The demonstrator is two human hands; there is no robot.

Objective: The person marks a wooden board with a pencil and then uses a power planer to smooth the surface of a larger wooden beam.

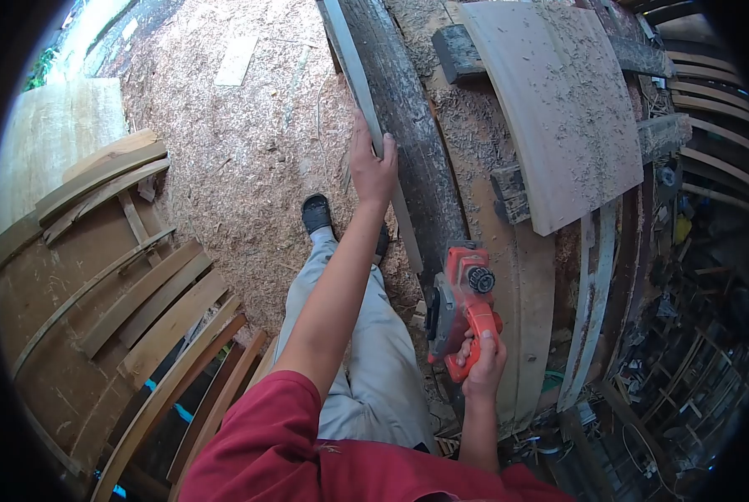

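Note:
My left hand (pixel 374 163) is closed on the edge of a long, narrow wooden strip (pixel 359 84), thumb on one side and fingers on the other. The strip stands along the side of a dark, weathered beam (pixel 416 125). In my right hand (pixel 481 364) is the rear handle of a red power planer (pixel 466 301). The planer lies over the near end of the beam, its dark base turned toward the left. The strip's near end reaches close to the planer's front.
A wide board (pixel 558 109) strewn with shavings rests on blocks at the right. Curved wooden pieces (pixel 153 289) are stacked at the left, with a pale sheet (pixel 65 134) behind. Shavings cover the ground (pixel 240 167) around my shoes. Slats (pixel 717 125) stand at the far right.

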